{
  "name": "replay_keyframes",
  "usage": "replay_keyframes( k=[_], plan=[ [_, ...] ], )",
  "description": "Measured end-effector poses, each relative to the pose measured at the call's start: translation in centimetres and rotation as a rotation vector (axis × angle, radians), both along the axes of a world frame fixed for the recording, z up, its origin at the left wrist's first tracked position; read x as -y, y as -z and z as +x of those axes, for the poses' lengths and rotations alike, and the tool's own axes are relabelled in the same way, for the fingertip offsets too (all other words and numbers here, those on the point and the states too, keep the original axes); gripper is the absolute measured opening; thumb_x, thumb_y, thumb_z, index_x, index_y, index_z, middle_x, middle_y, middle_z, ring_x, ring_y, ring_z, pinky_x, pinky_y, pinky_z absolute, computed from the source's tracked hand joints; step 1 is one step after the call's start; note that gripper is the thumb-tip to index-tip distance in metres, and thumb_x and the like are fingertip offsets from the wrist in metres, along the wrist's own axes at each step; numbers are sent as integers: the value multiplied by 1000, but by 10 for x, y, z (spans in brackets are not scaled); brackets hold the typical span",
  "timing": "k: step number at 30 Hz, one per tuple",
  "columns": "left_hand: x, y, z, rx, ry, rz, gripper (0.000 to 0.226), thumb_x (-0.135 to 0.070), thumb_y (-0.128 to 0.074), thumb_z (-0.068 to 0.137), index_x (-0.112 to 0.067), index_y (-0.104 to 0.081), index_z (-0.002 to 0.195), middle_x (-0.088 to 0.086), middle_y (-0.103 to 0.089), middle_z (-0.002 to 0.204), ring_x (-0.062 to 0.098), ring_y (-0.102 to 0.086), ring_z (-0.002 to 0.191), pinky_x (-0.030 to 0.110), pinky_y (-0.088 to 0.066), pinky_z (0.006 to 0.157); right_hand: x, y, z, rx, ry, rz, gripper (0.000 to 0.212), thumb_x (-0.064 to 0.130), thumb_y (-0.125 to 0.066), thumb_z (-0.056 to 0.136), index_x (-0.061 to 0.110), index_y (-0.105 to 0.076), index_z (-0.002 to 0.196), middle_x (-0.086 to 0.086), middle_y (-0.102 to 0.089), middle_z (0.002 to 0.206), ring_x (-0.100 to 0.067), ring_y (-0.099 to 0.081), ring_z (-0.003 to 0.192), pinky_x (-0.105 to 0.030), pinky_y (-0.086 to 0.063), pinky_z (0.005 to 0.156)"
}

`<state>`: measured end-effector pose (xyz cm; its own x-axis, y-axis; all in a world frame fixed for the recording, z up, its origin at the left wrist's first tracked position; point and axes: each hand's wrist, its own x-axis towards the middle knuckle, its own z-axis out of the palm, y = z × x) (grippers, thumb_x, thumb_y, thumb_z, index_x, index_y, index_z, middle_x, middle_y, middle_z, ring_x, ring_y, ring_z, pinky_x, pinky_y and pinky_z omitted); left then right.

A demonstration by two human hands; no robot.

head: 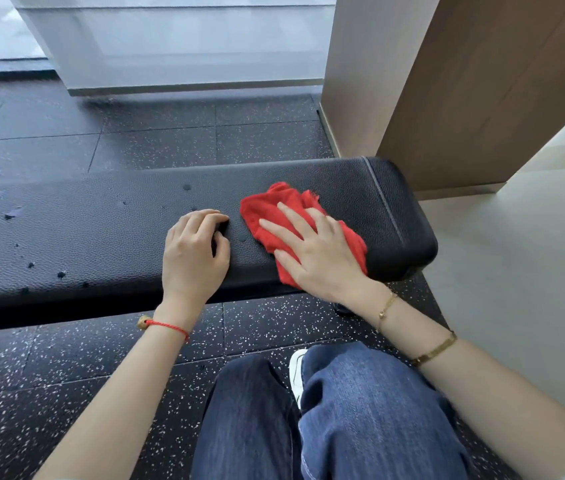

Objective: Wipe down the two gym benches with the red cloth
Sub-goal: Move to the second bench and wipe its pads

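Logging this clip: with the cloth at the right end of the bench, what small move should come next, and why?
Probably sweep the right hand, pressed flat on the red cloth, leftward along the bench. Wet spots still dot the pad's left part, while the right end looks clean. The left hand rests in that path and would likely need to shift.

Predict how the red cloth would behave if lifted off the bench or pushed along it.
The cloth is bunched and creased under the flat right hand, so it is probably floppy and would droop. It looks thin with frayed edges, likely light. Pushed along the pebbled bench, it may bunch rather than slide.
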<state>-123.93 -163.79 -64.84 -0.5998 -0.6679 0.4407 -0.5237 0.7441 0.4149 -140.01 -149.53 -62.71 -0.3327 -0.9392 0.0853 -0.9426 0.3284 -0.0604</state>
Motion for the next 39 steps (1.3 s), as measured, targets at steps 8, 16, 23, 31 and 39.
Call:
replay_keyframes(
  k=[8, 16, 23, 31, 39],
  plan=[
    [-1, 1, 0, 4, -9, -10, 24, -10, -54, 90, -13, -65, 112, 2, -65, 119, 26, -56, 116, 41, -42, 103, -39, 0, -75, 5, 450, -89, 47, 44, -40, 97, 44, -39, 144, 4, -27, 159, -35, -31, 135, -44, -23, 111],
    [2, 3, 0, 4, -4, -18, 26, -11, -52, 90, -14, -65, 113, 1, -65, 120, 25, -56, 117, 40, -42, 103, -49, 4, -39, -1, 157, -82, 52, 51, -31, 91, 47, -37, 143, 10, -31, 157, -29, -36, 132, -42, -26, 109],
    [-1, 4, -2, 6, -26, -32, 26, -14, -50, 89, -13, -64, 112, 3, -65, 120, 27, -56, 116, 42, -43, 102, -17, -6, -125, 110, 616, -92, 46, 43, -39, 97, 44, -39, 143, 4, -24, 160, -36, -24, 140, -46, -18, 114],
    [1, 5, -3, 0, -27, -50, 28, -16, -47, 89, -14, -65, 111, 2, -65, 119, 26, -56, 116, 40, -42, 102, 35, -4, -68, 61, 154, -42, 49, 45, -39, 95, 44, -38, 144, 7, -30, 158, -33, -27, 139, -45, -19, 115],
    [-1, 4, -3, 7, -32, -46, 28, -14, -49, 89, -13, -65, 112, 2, -65, 120, 27, -56, 117, 41, -42, 102, 10, -3, -130, 55, 407, -89, 46, 44, -42, 96, 46, -41, 141, 7, -32, 157, -34, -31, 136, -43, -22, 113]
  ],
)
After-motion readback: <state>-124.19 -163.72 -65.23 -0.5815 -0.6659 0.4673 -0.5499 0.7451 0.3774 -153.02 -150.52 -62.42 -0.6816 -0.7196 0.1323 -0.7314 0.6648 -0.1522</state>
